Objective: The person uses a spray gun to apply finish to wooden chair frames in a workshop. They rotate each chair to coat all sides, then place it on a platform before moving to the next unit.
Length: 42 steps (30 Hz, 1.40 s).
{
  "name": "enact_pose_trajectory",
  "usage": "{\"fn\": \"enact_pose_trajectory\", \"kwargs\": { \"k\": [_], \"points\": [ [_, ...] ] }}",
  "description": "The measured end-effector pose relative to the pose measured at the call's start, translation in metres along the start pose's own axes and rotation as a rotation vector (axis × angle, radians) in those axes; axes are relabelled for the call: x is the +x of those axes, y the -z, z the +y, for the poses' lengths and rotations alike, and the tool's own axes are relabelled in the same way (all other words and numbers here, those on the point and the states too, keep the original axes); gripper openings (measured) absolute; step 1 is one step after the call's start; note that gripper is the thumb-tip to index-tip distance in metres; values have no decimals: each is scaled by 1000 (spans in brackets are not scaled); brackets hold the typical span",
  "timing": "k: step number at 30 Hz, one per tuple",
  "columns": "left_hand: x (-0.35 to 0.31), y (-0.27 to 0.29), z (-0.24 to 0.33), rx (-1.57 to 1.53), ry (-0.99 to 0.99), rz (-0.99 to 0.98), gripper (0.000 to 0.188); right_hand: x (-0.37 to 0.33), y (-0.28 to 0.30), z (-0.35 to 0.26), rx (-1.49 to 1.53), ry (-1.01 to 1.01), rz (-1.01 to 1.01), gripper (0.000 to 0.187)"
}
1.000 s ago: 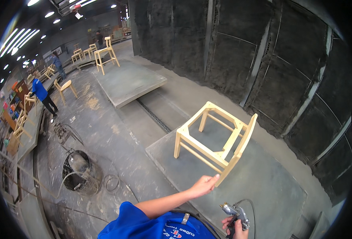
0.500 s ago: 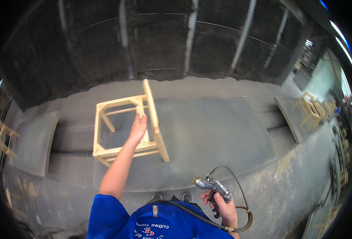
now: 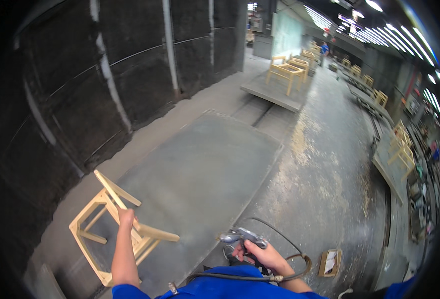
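Observation:
A bare pale wooden chair frame with an open seat stands tilted in view at the lower left. My left hand is closed round a rail of its backrest. In front of my body, my right hand holds a metal spray gun, its nozzle toward the left. A dark hose loops from the gun and runs across my blue shirt. Some fingers of the right hand are hidden behind the gun's handle.
Under the chair lies a flat grey platform; a dark wall rises beyond it. Ahead, more chairs stand on another platform. A small open box is on the floor at right. Further chairs line the right side.
The view has swung to the right, so the chair now appears lower and further left. My left hand still grips the chair and my right hand still holds the spray gun.

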<state>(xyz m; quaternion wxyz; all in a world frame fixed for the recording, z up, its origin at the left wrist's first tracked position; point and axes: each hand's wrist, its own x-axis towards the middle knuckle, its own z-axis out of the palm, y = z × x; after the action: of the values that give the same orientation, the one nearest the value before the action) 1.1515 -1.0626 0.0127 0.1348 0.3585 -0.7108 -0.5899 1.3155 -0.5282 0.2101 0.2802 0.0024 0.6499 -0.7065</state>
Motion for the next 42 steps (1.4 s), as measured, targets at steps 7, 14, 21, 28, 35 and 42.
{"fn": "enact_pose_trajectory", "kwargs": {
  "k": [7,14,21,28,35,42],
  "points": [
    [-157,-34,47,312,-61,-415,102,40,-37,-60,-136,59,-316,40],
    [-193,32,36,539,-106,-815,95,58,-42,-56,-227,169,-421,45],
    [-153,73,50,286,-397,-370,39,49,-34,-45,-220,87,-415,51],
    [-218,-26,81,44,-362,-518,16,37,-38,-25,-157,166,-345,50],
    [-244,-41,101,-197,-345,-677,32,14,-39,-24,-54,179,-253,46],
    [-254,-34,112,-330,-335,-674,36,16,-42,-6,-81,178,-185,47]
  ]
}}
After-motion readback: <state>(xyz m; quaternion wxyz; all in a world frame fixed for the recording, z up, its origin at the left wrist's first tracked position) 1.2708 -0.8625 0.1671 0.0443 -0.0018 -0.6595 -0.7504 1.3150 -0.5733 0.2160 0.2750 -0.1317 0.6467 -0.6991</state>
